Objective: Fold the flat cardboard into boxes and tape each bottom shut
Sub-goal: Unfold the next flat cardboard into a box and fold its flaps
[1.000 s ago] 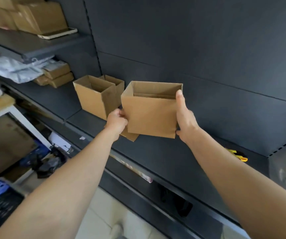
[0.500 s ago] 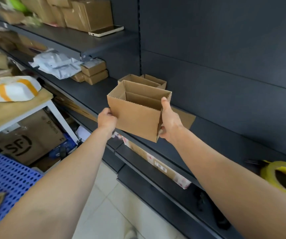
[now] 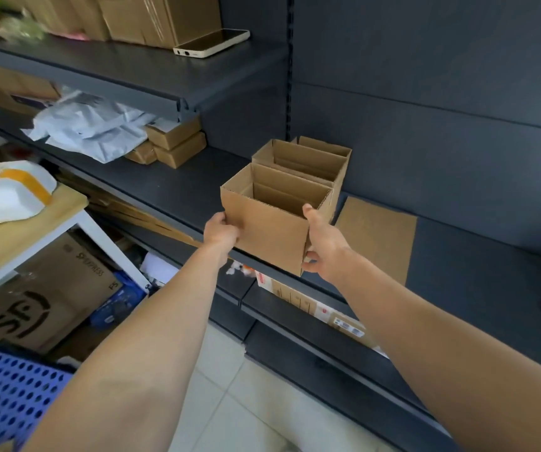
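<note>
An open-topped folded cardboard box stands at the front edge of the dark shelf, held between both hands. My left hand grips its left lower edge. My right hand grips its right corner, thumb up along the side. Directly behind it stand two more folded boxes, open tops up, touching it. A flat sheet of cardboard lies on the shelf to the right.
A phone and stacked boxes sit on the upper shelf. White mailer bags and small sealed boxes lie left on the middle shelf. A wooden table with a parcel stands left; a blue crate is below.
The held box has moved down and back onto the shelf, up against the two standing boxes. The view has swung left, so the tape roll has left the frame.
</note>
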Tool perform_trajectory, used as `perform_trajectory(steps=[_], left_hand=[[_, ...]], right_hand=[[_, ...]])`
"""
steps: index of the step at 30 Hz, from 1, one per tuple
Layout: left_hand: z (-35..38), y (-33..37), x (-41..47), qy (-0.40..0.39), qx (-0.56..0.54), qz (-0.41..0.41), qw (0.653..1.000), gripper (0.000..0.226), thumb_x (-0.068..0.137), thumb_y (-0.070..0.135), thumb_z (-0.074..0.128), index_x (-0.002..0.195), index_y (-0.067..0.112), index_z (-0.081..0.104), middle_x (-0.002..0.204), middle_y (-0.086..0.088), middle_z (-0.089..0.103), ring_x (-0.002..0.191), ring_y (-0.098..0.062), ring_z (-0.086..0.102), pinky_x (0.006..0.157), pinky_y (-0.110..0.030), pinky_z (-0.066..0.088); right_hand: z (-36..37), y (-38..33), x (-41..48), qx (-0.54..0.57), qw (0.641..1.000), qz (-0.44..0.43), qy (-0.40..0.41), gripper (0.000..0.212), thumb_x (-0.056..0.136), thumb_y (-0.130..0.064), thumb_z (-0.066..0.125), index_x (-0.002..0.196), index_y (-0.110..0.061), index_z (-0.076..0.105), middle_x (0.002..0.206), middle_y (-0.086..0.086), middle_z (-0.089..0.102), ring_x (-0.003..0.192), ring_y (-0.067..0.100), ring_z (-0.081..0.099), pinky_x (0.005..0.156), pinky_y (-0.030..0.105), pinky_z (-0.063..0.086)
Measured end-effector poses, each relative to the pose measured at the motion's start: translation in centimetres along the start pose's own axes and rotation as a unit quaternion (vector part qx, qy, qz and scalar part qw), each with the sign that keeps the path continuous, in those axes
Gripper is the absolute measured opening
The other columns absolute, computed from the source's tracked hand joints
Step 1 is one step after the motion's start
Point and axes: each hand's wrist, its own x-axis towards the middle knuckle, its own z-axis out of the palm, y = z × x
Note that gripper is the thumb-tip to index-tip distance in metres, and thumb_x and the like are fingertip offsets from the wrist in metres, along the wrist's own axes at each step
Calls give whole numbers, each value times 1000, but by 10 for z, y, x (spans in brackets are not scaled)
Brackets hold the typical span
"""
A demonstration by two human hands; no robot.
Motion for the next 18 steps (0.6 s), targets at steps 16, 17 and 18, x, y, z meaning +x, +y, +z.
perform_trajectory(steps=[16,17,18], left_hand=[[3,-1,-13,-34,49,-97,993,14,87,-2,61,98,4,55,81,-11,56,65,-19,54,69,-27,51],[6,-1,-22,-63,71,-105,990,11,88,-2,60,97,3,57,79,-11,57,64,-18,55,65,-27,52],[10,-1,-32,-100,97,-103,985,11,88,-1,60,98,2,59,83,-12,60,67,-18,59,64,-26,55]], right_hand=[[-35,-11,18,8,992,-26,125,60,90,-61,41,125,-13,50,96,3,57,85,20,53,76,32,44],[-41,-11,18,10,991,-26,130,51,91,-59,41,115,-15,53,81,-1,49,69,17,46,63,28,40],[-48,-10,19,9,991,-23,132,44,92,-57,41,105,-17,53,75,-3,44,61,14,39,56,26,34]])
